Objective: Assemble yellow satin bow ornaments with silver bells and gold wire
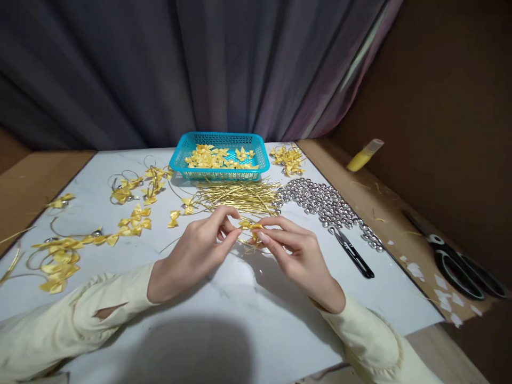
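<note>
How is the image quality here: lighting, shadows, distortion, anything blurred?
Head view: bright, even light on the white sheet; a soft dark shadow falls at the bottom edge; the table edges bow from wide-angle distortion; left hand, right hand and the yellow bow between them look sharp; the corners go dim.

bare sheet (224,320) near, gold wires (240,196), silver beads (328,205), snips (354,253) crowding beyond
</note>
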{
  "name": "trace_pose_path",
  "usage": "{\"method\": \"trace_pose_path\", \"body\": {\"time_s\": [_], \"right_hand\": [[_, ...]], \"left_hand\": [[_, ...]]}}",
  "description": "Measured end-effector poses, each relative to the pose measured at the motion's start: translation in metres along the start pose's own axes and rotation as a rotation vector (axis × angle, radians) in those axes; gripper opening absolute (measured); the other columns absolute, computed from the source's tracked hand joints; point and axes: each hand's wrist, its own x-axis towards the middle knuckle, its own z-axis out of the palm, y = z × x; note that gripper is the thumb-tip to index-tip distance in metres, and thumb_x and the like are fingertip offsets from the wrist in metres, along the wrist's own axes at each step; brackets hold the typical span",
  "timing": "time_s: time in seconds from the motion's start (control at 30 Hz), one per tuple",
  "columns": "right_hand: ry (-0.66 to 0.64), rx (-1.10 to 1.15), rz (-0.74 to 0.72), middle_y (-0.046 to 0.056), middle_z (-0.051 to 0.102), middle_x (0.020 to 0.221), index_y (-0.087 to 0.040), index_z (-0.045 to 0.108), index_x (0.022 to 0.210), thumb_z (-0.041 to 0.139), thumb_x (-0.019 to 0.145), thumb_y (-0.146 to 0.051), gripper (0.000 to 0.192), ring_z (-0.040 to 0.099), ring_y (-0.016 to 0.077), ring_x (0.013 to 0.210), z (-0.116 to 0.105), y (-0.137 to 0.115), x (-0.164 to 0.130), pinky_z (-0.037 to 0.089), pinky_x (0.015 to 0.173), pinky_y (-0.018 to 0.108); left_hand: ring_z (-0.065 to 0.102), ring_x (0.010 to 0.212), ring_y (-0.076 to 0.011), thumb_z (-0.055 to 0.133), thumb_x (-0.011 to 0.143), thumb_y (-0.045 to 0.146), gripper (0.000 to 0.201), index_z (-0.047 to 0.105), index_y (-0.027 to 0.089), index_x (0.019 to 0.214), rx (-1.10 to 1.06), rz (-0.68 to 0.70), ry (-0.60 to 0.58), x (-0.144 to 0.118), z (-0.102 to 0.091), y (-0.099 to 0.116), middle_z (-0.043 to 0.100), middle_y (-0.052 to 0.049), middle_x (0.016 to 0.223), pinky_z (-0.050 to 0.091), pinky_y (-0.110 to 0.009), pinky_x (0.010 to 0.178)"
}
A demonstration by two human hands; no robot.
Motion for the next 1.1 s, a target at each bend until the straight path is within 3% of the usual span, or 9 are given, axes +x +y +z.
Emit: {"method": "trace_pose_path", "body": {"time_s": [0.23,0.43,0.5,0.63,0.77,0.9,1.1], "right_hand": [[0.057,-0.073,-0.094,0.01,0.064,0.094,-0.014,0.07,0.083,0.052,0.084,-0.012,0.019,0.063,0.0164,0.083,0.004,0.001,-0.002,0.051,0.067,0.027],[0.046,-0.066,-0.116,0.01,0.064,0.096,-0.013,0.069,0.086,0.051,0.084,-0.009,0.019,0.063,0.0154,0.081,0.005,0.003,-0.002,0.052,0.068,0.027],[0.032,-0.053,-0.119,0.01,0.064,0.096,-0.013,0.069,0.087,0.051,0.084,-0.009,0.019,0.063,0.0158,0.082,0.004,0.003,-0.001,0.052,0.07,0.028],[-0.005,-0.012,-0.108,0.009,0.065,0.096,-0.016,0.071,0.085,0.051,0.084,-0.011,0.02,0.062,0.0165,0.086,0.002,0.001,0.0,0.052,0.075,0.031],[-0.074,0.089,0.01,0.007,0.065,0.095,-0.019,0.072,0.079,0.054,0.085,-0.018,0.02,0.062,0.0169,0.086,-0.002,-0.001,0.002,0.051,0.075,0.032],[-0.138,0.304,0.21,0.008,0.062,0.097,-0.019,0.074,0.077,0.055,0.084,-0.025,0.02,0.062,0.016,0.082,-0.009,-0.003,0.005,0.053,0.067,0.03],[-0.162,0.471,0.369,0.006,0.062,0.1,-0.02,0.074,0.075,0.057,0.082,-0.025,0.02,0.061,0.0134,0.08,-0.017,-0.005,0.009,0.052,0.069,0.026]], "left_hand": [[0.054,0.049,-0.0091,0.053,0.083,0.023,0.024,0.043,0.018,0.103,0.005,0.009,-0.028,-0.005,0.005,0.001,0.056,0.006,0.06,0.043,-0.019,0.052],[0.056,0.059,-0.0103,0.057,0.081,0.03,0.025,0.051,0.015,0.1,-0.04,0.047,-0.047,0.01,-0.012,-0.003,0.061,0.001,0.072,0.045,-0.021,0.058],[0.059,0.071,-0.0128,0.059,0.079,0.034,0.027,0.056,0.016,0.1,-0.024,0.073,-0.125,0.018,-0.018,-0.008,0.065,-0.004,0.089,0.047,-0.023,0.065],[0.061,0.068,-0.0119,0.055,0.083,0.034,0.026,0.063,0.02,0.103,-0.105,0.122,-0.319,0.025,-0.02,-0.015,0.069,0.0,0.082,0.047,-0.021,0.064],[0.064,0.07,-0.0118,0.053,0.086,0.025,0.02,0.069,0.024,0.097,-0.126,0.151,-0.354,0.023,-0.017,-0.012,0.072,0.001,0.084,0.046,-0.02,0.065],[0.065,0.074,-0.0138,0.055,0.083,0.026,0.018,0.071,0.024,0.093,-0.165,0.054,-0.314,0.02,-0.017,-0.01,0.073,0.0,0.089,0.048,-0.021,0.067],[0.06,0.061,-0.0113,0.056,0.081,0.028,0.017,0.071,0.021,0.081,-0.224,-0.09,-0.335,0.021,-0.02,-0.004,0.071,0.002,0.072,0.046,-0.019,0.058]]}}
